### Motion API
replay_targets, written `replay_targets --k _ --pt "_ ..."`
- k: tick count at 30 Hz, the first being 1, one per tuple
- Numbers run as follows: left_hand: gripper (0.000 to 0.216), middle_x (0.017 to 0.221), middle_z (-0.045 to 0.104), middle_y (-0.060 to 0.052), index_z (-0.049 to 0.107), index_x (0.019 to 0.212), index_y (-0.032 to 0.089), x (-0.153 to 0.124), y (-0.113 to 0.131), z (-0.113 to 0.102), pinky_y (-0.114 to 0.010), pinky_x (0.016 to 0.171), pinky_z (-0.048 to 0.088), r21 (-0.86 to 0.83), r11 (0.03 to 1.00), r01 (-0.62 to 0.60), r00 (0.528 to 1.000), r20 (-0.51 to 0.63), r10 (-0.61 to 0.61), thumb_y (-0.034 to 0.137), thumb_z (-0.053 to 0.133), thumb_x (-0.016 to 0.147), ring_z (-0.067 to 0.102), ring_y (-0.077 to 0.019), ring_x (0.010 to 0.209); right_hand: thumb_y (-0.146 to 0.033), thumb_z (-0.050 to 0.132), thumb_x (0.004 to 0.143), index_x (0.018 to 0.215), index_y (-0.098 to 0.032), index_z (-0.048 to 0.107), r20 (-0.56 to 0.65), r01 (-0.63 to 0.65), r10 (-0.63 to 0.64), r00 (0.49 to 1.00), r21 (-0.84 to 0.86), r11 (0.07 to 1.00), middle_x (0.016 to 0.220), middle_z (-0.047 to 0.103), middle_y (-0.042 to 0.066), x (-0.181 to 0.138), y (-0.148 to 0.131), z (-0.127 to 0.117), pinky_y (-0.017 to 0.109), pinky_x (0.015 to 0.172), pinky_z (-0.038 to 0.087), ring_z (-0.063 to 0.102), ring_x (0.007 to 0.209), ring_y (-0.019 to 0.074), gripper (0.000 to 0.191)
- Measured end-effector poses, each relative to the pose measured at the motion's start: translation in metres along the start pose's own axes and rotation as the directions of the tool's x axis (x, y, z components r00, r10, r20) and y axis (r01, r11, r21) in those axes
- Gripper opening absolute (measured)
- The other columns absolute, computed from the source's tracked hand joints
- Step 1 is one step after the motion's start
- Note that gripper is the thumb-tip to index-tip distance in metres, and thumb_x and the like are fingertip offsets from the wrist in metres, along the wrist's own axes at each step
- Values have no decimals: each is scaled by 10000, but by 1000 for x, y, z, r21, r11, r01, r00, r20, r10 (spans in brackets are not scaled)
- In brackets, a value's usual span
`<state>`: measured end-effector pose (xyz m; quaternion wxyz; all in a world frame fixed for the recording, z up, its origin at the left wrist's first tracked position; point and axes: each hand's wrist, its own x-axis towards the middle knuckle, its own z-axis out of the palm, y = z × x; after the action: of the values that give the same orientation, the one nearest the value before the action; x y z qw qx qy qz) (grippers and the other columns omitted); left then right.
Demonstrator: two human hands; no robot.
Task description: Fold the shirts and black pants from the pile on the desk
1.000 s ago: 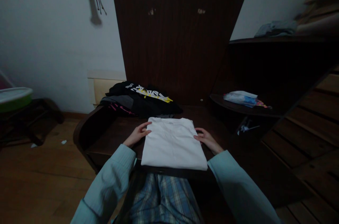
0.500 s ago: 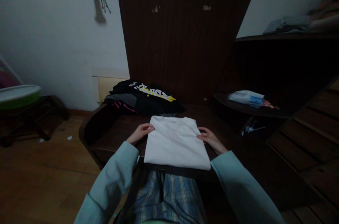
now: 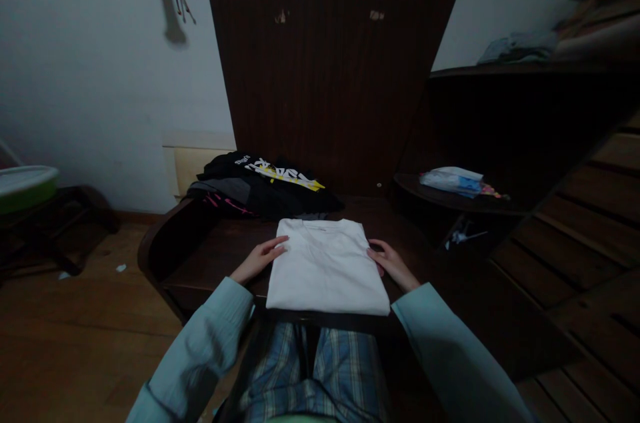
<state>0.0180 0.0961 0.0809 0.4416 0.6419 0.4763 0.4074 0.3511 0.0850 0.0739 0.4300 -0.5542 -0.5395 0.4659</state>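
A white shirt [image 3: 327, 269], folded into a neat block, lies flat on the dark wooden bench [image 3: 200, 263], its neckline at 12 o'clock and its near edge at the front of the seat. The left hand [image 3: 259, 259] touches its side between 9 and 10 o'clock, thumb and forefinger slightly parted with their tips on the cloth. The right hand [image 3: 395, 266] meets the opposite side between 2 and 3 o'clock, fingers bent and thumb apart. Whether either hand pinches fabric or only rests there, I cannot tell, as some fingers are hidden.

The step in hand looks like squaring the folded sides. From this pose, tidying calls for light, even pressure from both hands; a lift would need fingers well under the layers, so the fold does not slip open.

At 11 o'clock, just beyond the shirt, a heap of dark clothes [image 3: 280, 193] crowds the back of the bench. A tall dark panel [image 3: 325, 89] closes off 12 o'clock. Toward 2 o'clock, a plastic-looking packet [image 3: 453, 181] sits on a low rounded shelf [image 3: 413, 191]. Plaid trousers [image 3: 345, 363] fill 6 o'clock, against the bench front. Nothing visible blocks either hand.
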Motion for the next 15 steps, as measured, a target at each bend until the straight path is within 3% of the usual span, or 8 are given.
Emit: replay_targets --k 2,4,7,11,15 --pt "500 1084 599 -75 586 1084 172 -8 1 -1 -268 833 376 -33 999 23 1000 8 -23 452 601 670 501 -212 1022 -511 610 558 1093 -158 400 25 -3 3 1000 4 1000 412 426 -107 -6 2 -2 201 364 256 377 349 82 675" --pt "555 908 635 -56 544 1140 160 -14 2 -3 -259 752 397 -82 995 61 997 46 -57 438 613 665 541 -186 883 -483 646 536 1138 -171 374 66 -4 3 998 15 1000 453 440 -106 -11 4 -5 196 365 260 386 361 76 731" --pt "615 659 569 12 497 1182 145 -18 5 -3 -230 635 386 -149 985 91 993 83 -79 413 641 647 512 -128 666 -435 687 509 1144 -195 384 109 1 -3 994 12 1000 507 452 -97 -13 6 -7 189 376 274 407 396 73 744" --pt "562 613 503 36 518 1134 145 -19 10 -1 -207 582 357 -214 974 81 996 48 -73 387 652 644 464 -99 601 -409 693 530 1103 -201 421 112 45 -47 993 18 999 517 426 -94 -12 6 -8 193 406 295 412 425 74 668" --pt "643 567 457 65 439 1190 161 -18 9 1 -194 541 332 -283 956 73 997 23 -69 394 655 632 434 -86 554 -435 684 547 1061 -204 438 76 99 -105 992 75 992 559 434 -78 -10 6 -6 228 502 367 484 521 106 615"
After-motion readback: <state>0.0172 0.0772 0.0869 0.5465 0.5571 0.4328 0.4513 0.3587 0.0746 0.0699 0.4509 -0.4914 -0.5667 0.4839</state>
